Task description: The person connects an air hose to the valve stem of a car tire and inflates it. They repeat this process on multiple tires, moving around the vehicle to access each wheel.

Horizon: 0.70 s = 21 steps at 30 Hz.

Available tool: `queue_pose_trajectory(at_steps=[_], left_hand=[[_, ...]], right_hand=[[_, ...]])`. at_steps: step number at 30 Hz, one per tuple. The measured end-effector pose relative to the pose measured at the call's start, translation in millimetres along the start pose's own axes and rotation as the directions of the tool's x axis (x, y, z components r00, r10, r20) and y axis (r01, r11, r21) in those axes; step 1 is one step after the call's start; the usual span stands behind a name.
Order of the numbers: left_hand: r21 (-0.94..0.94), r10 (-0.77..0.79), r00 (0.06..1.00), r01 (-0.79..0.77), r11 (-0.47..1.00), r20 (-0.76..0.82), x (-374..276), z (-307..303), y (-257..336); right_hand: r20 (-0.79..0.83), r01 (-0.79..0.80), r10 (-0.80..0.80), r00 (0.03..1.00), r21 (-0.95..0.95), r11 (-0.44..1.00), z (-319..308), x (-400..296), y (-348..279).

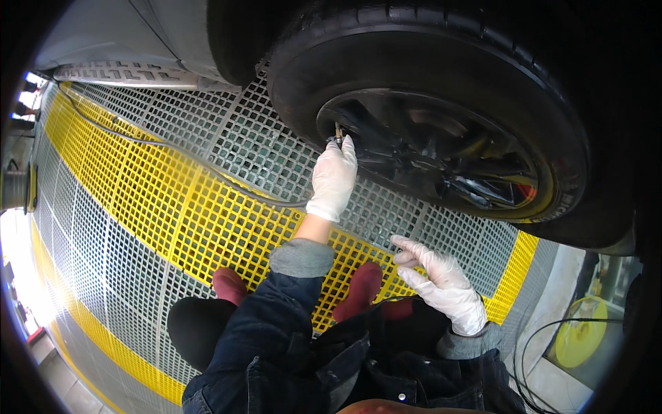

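My left hand [336,168], in a white glove, is at the near left edge of a dark spoked wheel rim [408,155]. Its fingertips pinch a small metal fitting [339,133] by the rim's edge, probably a hose end at the valve; the fingers partly hide it. A grey hose [232,182] runs over the floor grating and passes behind my left wrist. Around the rim sits a black tyre [305,67]. My right hand [439,277], gloved too, hovers over the grating below the wheel, fingers apart and holding nothing.
The floor is grey and yellow plastic grating [196,207]. A vehicle side step [129,75] lies left of the tyre. My red boots [362,287] stand below my hands. A black cable [532,331] and a yellow round object [582,331] are at the lower right.
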<state>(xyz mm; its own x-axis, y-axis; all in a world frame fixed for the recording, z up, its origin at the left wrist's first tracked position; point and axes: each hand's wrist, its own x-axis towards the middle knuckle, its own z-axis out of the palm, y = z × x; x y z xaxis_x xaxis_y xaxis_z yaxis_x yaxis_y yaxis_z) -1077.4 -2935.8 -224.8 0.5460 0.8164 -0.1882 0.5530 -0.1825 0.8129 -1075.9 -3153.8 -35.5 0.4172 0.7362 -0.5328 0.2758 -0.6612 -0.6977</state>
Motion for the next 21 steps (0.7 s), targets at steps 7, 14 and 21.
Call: queue_pose_trajectory(at_steps=[7, 14, 21], left_hand=[[0.033, -0.069, 0.995, 0.067, 0.997, 0.072, -1, -8, 10], [0.027, -0.078, 0.993, 0.075, 0.997, 0.087, -2, -13, 9], [0.065, -0.028, 0.999, 0.025, 0.998, 0.040, -2, 2, 5]], right_hand=[[0.028, -0.016, 0.020, 0.999, -0.144, 0.989, 5, -6, 0], [0.179, 0.054, 0.018, 0.984, -0.384, 0.922, 11, -8, -8], [0.152, -0.020, 0.080, 0.985, -0.360, 0.933, 17, -13, -17]])
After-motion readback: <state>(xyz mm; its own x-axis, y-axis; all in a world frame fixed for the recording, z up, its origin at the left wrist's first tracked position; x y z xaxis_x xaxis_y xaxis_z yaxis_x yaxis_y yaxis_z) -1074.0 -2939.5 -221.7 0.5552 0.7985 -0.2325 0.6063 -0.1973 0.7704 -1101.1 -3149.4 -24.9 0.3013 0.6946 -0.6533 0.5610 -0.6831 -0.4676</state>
